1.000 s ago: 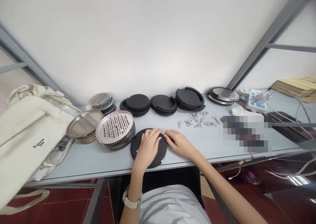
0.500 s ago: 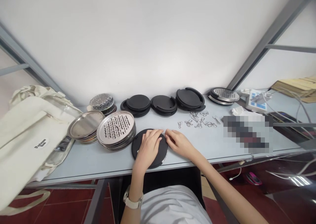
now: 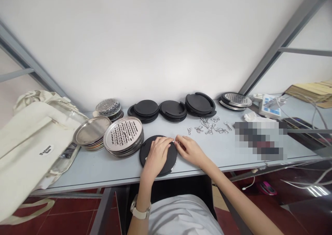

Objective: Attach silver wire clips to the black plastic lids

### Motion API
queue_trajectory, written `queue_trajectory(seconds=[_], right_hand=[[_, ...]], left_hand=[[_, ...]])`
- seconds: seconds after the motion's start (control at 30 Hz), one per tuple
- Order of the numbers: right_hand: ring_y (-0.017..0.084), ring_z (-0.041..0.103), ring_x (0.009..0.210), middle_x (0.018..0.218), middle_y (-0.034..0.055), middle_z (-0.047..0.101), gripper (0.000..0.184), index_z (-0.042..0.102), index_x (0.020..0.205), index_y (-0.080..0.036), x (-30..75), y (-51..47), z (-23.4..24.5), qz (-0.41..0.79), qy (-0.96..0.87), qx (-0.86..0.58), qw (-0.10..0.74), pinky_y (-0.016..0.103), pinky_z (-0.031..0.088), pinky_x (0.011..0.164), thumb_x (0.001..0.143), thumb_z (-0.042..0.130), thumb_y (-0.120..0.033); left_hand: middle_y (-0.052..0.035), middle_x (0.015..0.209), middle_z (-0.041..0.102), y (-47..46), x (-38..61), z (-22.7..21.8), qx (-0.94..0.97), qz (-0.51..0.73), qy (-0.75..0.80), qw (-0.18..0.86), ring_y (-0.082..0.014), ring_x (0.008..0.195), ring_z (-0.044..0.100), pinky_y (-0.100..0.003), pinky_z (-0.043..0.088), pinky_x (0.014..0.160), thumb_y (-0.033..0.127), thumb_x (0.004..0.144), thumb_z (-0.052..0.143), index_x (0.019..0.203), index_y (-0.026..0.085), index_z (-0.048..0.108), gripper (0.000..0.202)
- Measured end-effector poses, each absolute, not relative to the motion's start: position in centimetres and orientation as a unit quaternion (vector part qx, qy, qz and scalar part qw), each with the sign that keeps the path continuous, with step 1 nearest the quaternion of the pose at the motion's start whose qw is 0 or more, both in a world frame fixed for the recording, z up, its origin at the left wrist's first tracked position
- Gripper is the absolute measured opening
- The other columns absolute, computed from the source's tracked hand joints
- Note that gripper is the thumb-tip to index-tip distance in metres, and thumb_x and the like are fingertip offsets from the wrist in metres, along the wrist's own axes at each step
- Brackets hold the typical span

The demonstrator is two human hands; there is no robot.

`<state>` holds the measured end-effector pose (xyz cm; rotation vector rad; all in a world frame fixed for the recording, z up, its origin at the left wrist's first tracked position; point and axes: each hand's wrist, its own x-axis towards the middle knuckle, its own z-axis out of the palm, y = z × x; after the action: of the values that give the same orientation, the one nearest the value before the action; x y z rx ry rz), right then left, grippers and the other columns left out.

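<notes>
A round black disc [image 3: 169, 162] with a shiny metal edge lies near the front of the table. My left hand [image 3: 158, 152] rests across its top, fingers together and curled over the far rim, holding it. At the disc's upper right edge my right hand [image 3: 190, 150] is closed in a pinch on a small metal clip [image 3: 176, 142], mostly hidden by the fingertips. Similar wire clips [image 3: 207, 126] lie loose in a group beyond my right hand. Left of the disc stands a stack of metal grater plates [image 3: 123, 134], the top one with rows of holes.
Plain metal plates [image 3: 92, 129] are stacked at the left, beside cream cloth bags [image 3: 38, 141]. Along the wall sit black round holders [image 3: 172, 109] and more grater discs [image 3: 237, 98]. A power strip [image 3: 270, 105] with cables and a blurred-out patch [image 3: 259, 138] are on the right.
My right fingertips have drawn slightly away from the left ones, and a bit of shiny metal now shows between them. The view has shifted slightly; the disc stays under my left hand.
</notes>
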<state>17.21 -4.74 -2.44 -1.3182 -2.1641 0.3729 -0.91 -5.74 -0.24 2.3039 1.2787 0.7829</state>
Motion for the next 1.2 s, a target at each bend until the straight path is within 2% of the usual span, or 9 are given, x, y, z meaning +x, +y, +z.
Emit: queue_trajectory(seconds=[0.13, 0.23, 0.47, 1.0, 1.2], right_hand=[[0.017, 0.048, 0.063, 0.065, -0.0010, 0.047, 0.016, 0.046, 0.084, -0.021, 17.27, -4.62, -2.56, 0.136, -0.818, -0.484, 0.280, 0.025, 0.036, 0.061, 0.097, 0.037, -0.023], [0.017, 0.048, 0.062, 0.066, -0.0007, 0.047, 0.017, 0.048, 0.085, -0.021, 17.19, -4.48, -2.76, 0.133, -0.824, -0.482, 0.267, 0.026, 0.036, 0.062, 0.098, 0.036, -0.023], [0.017, 0.050, 0.064, 0.069, 0.0005, 0.051, 0.022, 0.046, 0.083, -0.021, 16.98, -4.31, -2.88, 0.169, -0.817, -0.478, 0.276, 0.026, 0.038, 0.063, 0.100, 0.032, -0.023], [0.017, 0.049, 0.064, 0.068, 0.0003, 0.049, 0.021, 0.048, 0.084, -0.021, 17.42, -4.30, -3.09, 0.158, -0.825, -0.477, 0.258, 0.027, 0.038, 0.063, 0.099, 0.033, -0.022], [0.017, 0.048, 0.063, 0.067, 0.0000, 0.049, 0.021, 0.050, 0.082, -0.020, 17.39, -4.27, -3.04, 0.150, -0.831, -0.465, 0.265, 0.027, 0.037, 0.063, 0.098, 0.036, -0.021]], left_hand=[[-0.0006, 0.126, 0.057, -5.79, -1.06, -0.44, 0.821, 0.277, 0.457, 0.201, -0.0193, 0.114, 0.048, -0.040, 0.037, 0.099, 0.017, 0.098, 0.035, 0.132, 0.032, 0.045, 0.039], [-0.0040, 0.129, 0.053, -5.82, -1.14, -0.59, 0.813, 0.286, 0.465, 0.203, -0.0205, 0.118, 0.046, -0.042, 0.036, 0.102, 0.021, 0.098, 0.035, 0.135, 0.028, 0.038, 0.038], [-0.0058, 0.111, 0.054, -5.59, -1.09, -0.51, 0.799, 0.313, 0.465, 0.216, -0.0213, 0.109, 0.051, -0.038, 0.042, 0.097, 0.023, 0.096, 0.043, 0.114, 0.023, 0.052, 0.020], [-0.0047, 0.106, 0.054, -5.46, -1.43, -0.62, 0.783, 0.331, 0.465, 0.246, -0.0185, 0.105, 0.054, -0.033, 0.044, 0.096, 0.022, 0.095, 0.045, 0.119, 0.024, 0.058, 0.027], [-0.0052, 0.106, 0.051, -5.73, -1.30, -0.77, 0.778, 0.336, 0.471, 0.246, -0.0188, 0.104, 0.055, -0.035, 0.045, 0.096, 0.024, 0.096, 0.043, 0.119, 0.025, 0.057, 0.027]])
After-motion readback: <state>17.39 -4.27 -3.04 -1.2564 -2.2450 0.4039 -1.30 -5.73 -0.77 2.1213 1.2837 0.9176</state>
